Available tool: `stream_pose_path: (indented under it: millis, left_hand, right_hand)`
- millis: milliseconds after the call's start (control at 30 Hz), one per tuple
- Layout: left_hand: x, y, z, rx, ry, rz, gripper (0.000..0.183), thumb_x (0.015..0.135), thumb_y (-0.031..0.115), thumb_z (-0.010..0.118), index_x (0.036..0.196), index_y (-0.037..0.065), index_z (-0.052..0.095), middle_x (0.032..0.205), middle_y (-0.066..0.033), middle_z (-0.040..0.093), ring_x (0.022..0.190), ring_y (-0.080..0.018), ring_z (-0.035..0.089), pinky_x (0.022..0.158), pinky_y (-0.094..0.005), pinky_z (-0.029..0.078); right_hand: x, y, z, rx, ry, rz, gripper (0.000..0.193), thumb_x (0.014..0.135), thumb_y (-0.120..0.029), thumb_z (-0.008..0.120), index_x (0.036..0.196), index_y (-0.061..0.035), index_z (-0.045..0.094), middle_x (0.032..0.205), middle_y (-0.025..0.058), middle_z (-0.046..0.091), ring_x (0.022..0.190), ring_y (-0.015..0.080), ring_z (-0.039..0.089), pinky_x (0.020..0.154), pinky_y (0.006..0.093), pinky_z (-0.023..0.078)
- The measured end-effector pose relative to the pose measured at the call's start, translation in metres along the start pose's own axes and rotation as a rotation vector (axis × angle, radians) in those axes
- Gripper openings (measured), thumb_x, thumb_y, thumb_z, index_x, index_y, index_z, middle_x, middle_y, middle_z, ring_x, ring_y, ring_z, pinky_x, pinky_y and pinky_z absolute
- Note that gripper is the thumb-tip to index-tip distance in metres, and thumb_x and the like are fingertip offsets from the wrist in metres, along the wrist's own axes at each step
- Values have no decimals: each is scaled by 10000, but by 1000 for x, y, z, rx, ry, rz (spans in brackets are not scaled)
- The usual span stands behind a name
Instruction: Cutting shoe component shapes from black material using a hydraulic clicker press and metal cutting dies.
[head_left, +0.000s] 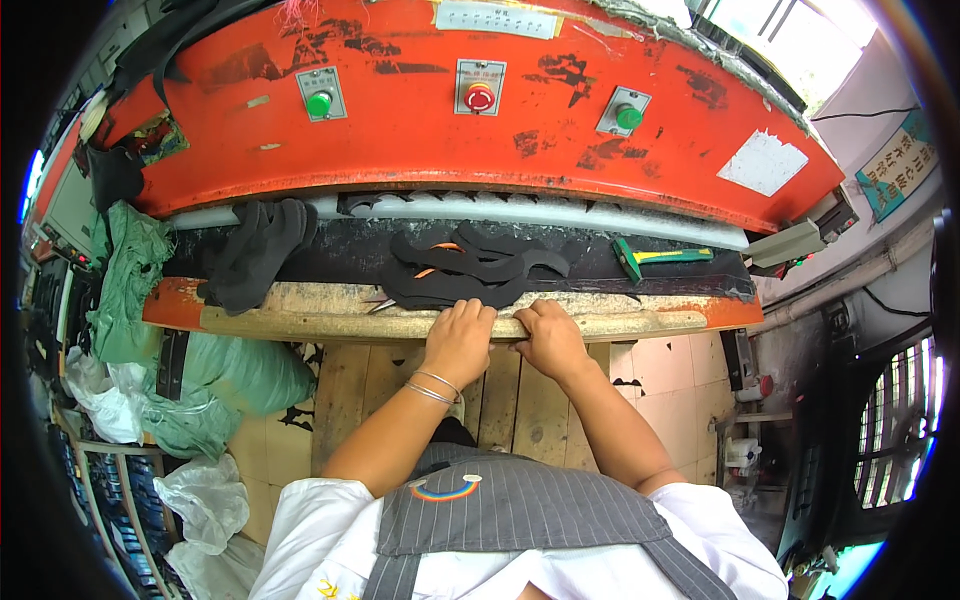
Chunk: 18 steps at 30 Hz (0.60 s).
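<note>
My left hand and my right hand rest side by side at the front of the machine bed. Both have their fingers curled over the pale wooden edge. The left fingertips lie right against a pile of dark foam cut pieces, curved and stacked loosely, with a bit of orange showing between them. Whether those fingers press on the lowest piece cannot be made out. A thin pointed metal tip sticks out at the pile's left. Farther right lies a hammer with a green and yellow handle.
Another stack of dark foam pieces sits at the left of the bed. Behind rises a red machine beam with green buttons and a red stop button. Green sacks stand at the left, and wooden boards lie below.
</note>
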<state>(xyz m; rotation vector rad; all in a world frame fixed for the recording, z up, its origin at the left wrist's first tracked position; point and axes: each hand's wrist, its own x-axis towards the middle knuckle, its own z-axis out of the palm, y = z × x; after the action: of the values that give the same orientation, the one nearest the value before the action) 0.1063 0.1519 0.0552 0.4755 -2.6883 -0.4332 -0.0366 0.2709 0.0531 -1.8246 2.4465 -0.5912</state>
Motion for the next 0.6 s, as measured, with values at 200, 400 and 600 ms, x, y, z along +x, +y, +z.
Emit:
stream_pose_path:
  millis: [200, 400, 600]
  left_hand:
    - [8, -10, -23, -96, -254, -7, 421, 712, 232, 786, 1068, 64, 637, 958, -94, 576, 944, -288, 557, 820, -395, 456]
    - [44, -31, -33, -355, -140, 2, 298, 813, 292, 713, 981, 47, 689, 983, -116, 661, 936, -309, 619, 824, -401, 503]
    - [83, -79, 31, -139, 196, -15, 309, 850, 223, 674, 1125, 80, 677, 1185, -113, 635, 1170, -320, 557, 1024, -448, 412]
  right_hand:
    - [22, 9, -37, 150, -280, -40, 376, 710, -214, 785, 1032, -49, 682, 980, 143, 646, 982, 323, 604, 864, 403, 495]
    - [90, 42, -32, 265, 71, -34, 280, 825, -235, 721, 1024, -40, 689, 1049, 168, 662, 1034, 359, 608, 877, 419, 499]
    - [127, 52, 30, 108, 187, 18, 289, 728, -229, 783, 901, -28, 669, 1023, 167, 622, 971, 366, 582, 827, 442, 499]
